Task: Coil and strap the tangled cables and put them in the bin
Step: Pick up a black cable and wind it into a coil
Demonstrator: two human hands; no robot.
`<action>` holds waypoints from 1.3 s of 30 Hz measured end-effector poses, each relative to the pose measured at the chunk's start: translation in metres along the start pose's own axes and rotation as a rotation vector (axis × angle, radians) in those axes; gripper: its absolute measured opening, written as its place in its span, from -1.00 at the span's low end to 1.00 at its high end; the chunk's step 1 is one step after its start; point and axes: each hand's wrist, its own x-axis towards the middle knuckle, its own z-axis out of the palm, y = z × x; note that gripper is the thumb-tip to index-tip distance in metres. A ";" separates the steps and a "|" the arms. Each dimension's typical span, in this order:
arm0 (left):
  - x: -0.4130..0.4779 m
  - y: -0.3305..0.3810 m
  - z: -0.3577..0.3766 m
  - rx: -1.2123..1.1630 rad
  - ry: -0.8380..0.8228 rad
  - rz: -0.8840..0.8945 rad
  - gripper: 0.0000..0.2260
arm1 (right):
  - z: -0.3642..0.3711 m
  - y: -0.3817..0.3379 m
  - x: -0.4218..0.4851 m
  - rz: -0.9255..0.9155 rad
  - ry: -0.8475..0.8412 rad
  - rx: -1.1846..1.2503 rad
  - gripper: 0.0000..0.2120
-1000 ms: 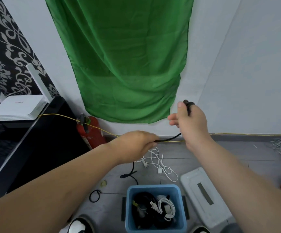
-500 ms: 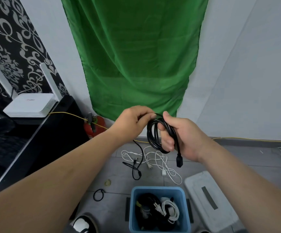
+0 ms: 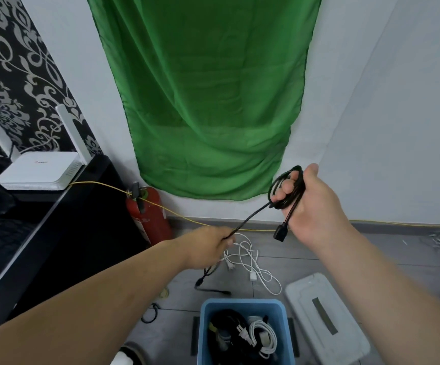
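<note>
**Black cable half coiled above the bin**

At lower centre a blue bin (image 3: 242, 303) of coiled cables stands on the grey floor (image 3: 345, 255). A loose white cable (image 3: 250, 256) lies beyond it, and a green cloth (image 3: 208, 101) hangs on the far wall. The left hand (image 3: 208, 246) pinches the black cable (image 3: 253, 217), and the right hand (image 3: 311, 204), right of centre, clasps its coils.

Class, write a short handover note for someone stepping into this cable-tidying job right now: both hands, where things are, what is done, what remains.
Right hand grips the partly wound coil of thin black cable.
Left hand holds its loose run; the tail lies on the grey floor.
Done: blue plastic bin holds coiled black and white cables.
Left: finish winding, strap, bin it; then the tangled white cable on the floor.
</note>
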 end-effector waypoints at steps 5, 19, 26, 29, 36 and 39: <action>0.000 0.038 -0.019 0.226 0.265 0.311 -0.73 | -0.009 0.014 0.007 -0.269 0.105 -0.654 -0.63; -0.006 0.025 -0.086 0.052 0.654 0.476 -0.82 | 0.009 0.026 -0.022 0.188 -0.369 -0.802 -0.52; -0.007 0.008 -0.059 -0.324 0.491 0.107 -0.84 | 0.024 0.015 -0.034 0.300 -0.489 -0.375 -0.59; -0.008 0.003 -0.041 -0.300 0.294 -0.087 -0.84 | 0.026 0.006 -0.028 0.249 -0.400 -0.084 -0.59; -0.011 0.008 -0.012 -0.060 0.046 -0.015 -0.86 | 0.012 0.006 -0.005 0.103 -0.121 0.061 -0.70; -0.012 0.030 -0.017 0.031 0.125 0.125 -0.81 | 0.012 0.018 0.001 -0.081 -0.012 -0.333 -0.73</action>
